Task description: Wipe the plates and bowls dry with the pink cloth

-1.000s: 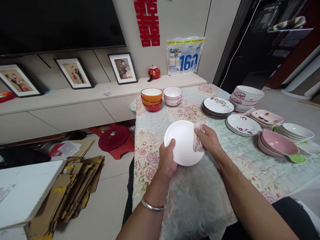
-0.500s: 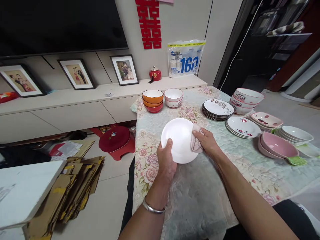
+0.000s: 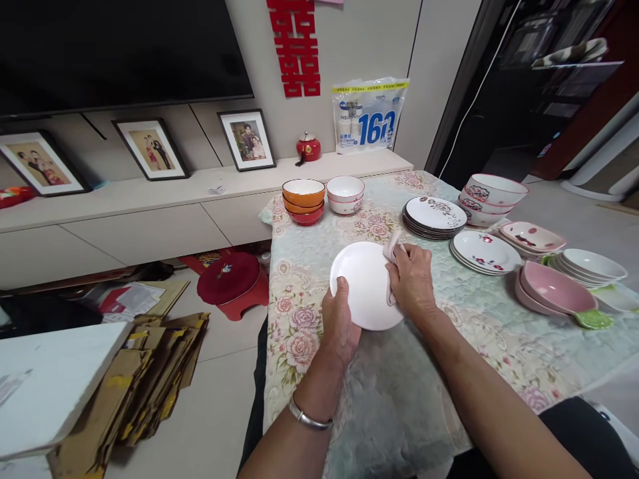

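A plain white plate (image 3: pixel 364 286) is held tilted above the flowered tablecloth (image 3: pixel 299 266). My left hand (image 3: pixel 340 322) grips its lower left edge, thumb on the upper face and the other fingers underneath. Bunched in my right hand (image 3: pixel 413 279) is a pale pinkish cloth (image 3: pixel 392 249), pressed against the plate's right rim. Part of the cloth sticks up above the fingers, and the rest is hidden by the hand.
Orange and red bowls (image 3: pixel 303 199) and white bowls (image 3: pixel 345 194) stand stacked at the back. To the right are dark-rimmed plates (image 3: pixel 434 216), flowered plates (image 3: pixel 484 253), tall bowls (image 3: pixel 494 193) and pink bowls (image 3: pixel 554 289). A red stool (image 3: pixel 232 286) and flattened cardboard (image 3: pixel 144 372) lie left of the table.
The plate and my left hand have shifted slightly right and down. My right hand has turned over the rim, and the cloth now stands up above the fingers.
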Tool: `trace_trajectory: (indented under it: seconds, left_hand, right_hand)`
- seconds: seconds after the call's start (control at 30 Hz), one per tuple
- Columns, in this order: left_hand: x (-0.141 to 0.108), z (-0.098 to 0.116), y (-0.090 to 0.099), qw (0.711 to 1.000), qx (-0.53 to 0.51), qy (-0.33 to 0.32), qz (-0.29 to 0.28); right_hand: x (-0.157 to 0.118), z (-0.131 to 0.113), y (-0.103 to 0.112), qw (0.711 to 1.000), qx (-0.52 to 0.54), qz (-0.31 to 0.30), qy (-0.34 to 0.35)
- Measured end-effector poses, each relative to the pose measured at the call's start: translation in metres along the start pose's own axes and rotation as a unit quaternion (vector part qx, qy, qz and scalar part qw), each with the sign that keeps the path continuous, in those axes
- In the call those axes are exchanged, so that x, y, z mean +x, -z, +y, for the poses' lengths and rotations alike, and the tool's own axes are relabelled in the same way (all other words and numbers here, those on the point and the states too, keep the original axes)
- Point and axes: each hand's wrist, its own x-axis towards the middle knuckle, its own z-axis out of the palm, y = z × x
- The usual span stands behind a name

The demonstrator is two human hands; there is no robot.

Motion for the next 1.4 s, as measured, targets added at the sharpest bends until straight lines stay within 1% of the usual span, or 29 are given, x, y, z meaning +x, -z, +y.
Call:
trace_trajectory:
  seconds: [0.03,0.1,0.2,0.3,0.37,0.47,0.53,0.6,0.67,0.77,0.87,0.97,1.03,1.07,1.13,1.23,1.27,1.33,1.4]
  left_hand:
    - [-0.001,-0.001,0.0,1.0,0.003,0.006,-0.015]
    - [-0.003,-0.004,0.0,0.999,0.012,0.01,-0.039]
    - [-0.004,-0.008,0.002,0.998,0.02,0.01,-0.058]
    - [-0.003,-0.008,0.002,0.997,0.014,0.014,-0.07]
    - [-0.002,-0.007,0.001,0.998,0.0,0.02,-0.065]
    - [0.003,-0.005,0.0,0.997,-0.04,0.046,-0.036]
    - [0.007,-0.004,0.0,0.995,-0.062,0.071,-0.021]
    - [0.01,-0.003,0.0,0.994,-0.067,0.085,-0.013]
    - [0.012,-0.004,0.0,0.995,-0.062,0.08,-0.004]
    - [0.011,-0.005,0.0,0.997,-0.05,0.062,0.01]
    - [0.009,-0.006,0.0,0.997,-0.04,0.066,0.009]
    - [0.008,-0.007,0.0,0.997,-0.039,0.07,0.016]
    - [0.007,-0.007,0.0,0.996,-0.042,0.07,0.024]
    - [0.007,-0.006,-0.001,0.996,-0.046,0.069,0.022]
    - [0.008,-0.006,-0.001,0.996,-0.062,0.069,0.0]
    - [0.008,-0.003,-0.001,0.991,-0.091,0.091,-0.047]
    - [0.008,-0.003,0.0,0.989,-0.098,0.103,-0.052]
    - [0.009,-0.002,0.0,0.987,-0.105,0.115,-0.044]
    - [0.009,-0.001,0.0,0.989,-0.099,0.104,-0.016]
  right_hand:
    - [0.0,0.0,0.0,1.0,0.013,0.011,0.003]
    - [-0.002,-0.001,-0.001,0.999,0.05,-0.002,-0.005]
    - [-0.005,-0.007,-0.007,0.99,0.121,-0.067,0.003]
    - [-0.008,-0.018,-0.009,0.97,0.203,-0.12,0.064]
    - [-0.01,-0.026,-0.008,0.948,0.256,-0.156,0.111]
    - [-0.011,-0.033,-0.001,0.912,0.308,-0.225,0.154]
    - [-0.01,-0.03,0.005,0.892,0.319,-0.269,0.174]
    - [-0.008,-0.024,0.01,0.88,0.314,-0.304,0.186]
    - [-0.006,-0.016,0.013,0.884,0.295,-0.316,0.176]
    - [-0.003,-0.005,0.014,0.918,0.238,-0.288,0.132]
    - [-0.001,0.0,0.011,0.944,0.181,-0.26,0.089]
    - [-0.002,-0.001,0.008,0.959,0.149,-0.235,0.058]
    - [-0.003,-0.005,0.006,0.962,0.151,-0.221,0.06]
    - [-0.004,-0.007,0.006,0.959,0.167,-0.218,0.072]
    - [-0.006,-0.014,0.006,0.94,0.226,-0.23,0.113]
    - [-0.008,-0.023,0.01,0.891,0.317,-0.273,0.177]
    - [-0.009,-0.025,0.011,0.877,0.334,-0.287,0.19]
    - [-0.009,-0.027,0.015,0.859,0.352,-0.313,0.202]
    - [-0.009,-0.026,0.019,0.843,0.361,-0.346,0.198]
